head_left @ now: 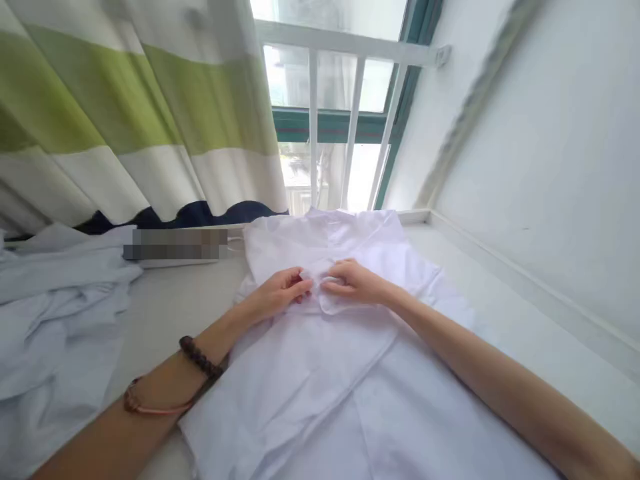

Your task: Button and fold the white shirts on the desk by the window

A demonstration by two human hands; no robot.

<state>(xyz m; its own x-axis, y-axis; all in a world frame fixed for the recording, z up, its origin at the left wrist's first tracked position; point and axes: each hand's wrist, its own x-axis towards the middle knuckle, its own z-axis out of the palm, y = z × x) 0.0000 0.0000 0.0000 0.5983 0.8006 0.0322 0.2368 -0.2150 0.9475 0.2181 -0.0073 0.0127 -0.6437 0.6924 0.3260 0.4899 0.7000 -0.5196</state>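
Note:
A white garment (320,380), which looks like a shirt or coat, lies spread over a pale surface in front of me. Near its upper middle, my left hand (287,290) pinches a gathered bit of the cloth between thumb and fingers. My right hand (353,283) grips the same bunched fabric (327,303) from the other side, thumb and fingers curled round it. A small gap of crumpled cloth separates the two hands. Whether a button or tie sits between the fingers is hidden. Dark beads and a thin cord circle my left wrist.
More white cloth (55,333) lies heaped at the left. A blurred-out oblong item (175,245) rests by the back edge. Behind hang a green and white curtain (150,100) and a window with white bars (353,127). A white wall (550,167) bounds the right side.

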